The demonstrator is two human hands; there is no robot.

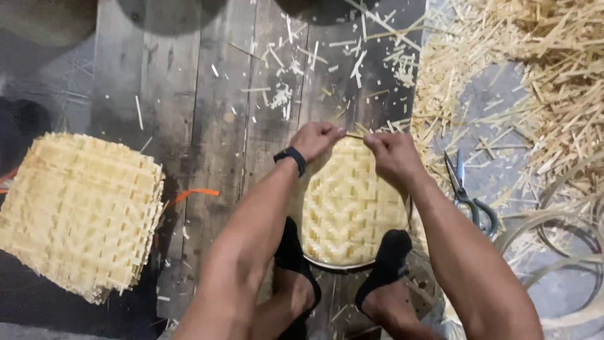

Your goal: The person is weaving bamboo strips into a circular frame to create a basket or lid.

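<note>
A round woven bamboo tray (347, 208) lies on the dark plank floor, pinned at its near edge by two feet in black socks. My left hand (316, 138) and my right hand (391, 153) meet at the tray's far rim. Both pinch a thin bamboo strip (354, 135) that runs between them along the rim. A black band sits on my left wrist.
A stack of square woven bamboo mats (78, 211) lies at the left. Scissors (469, 195) rest on the floor right of the tray. Bamboo offcuts (528, 69) pile up at the upper right, curved bamboo hoops (566, 252) at the lower right. An orange strip (195, 193) pokes out by the mats.
</note>
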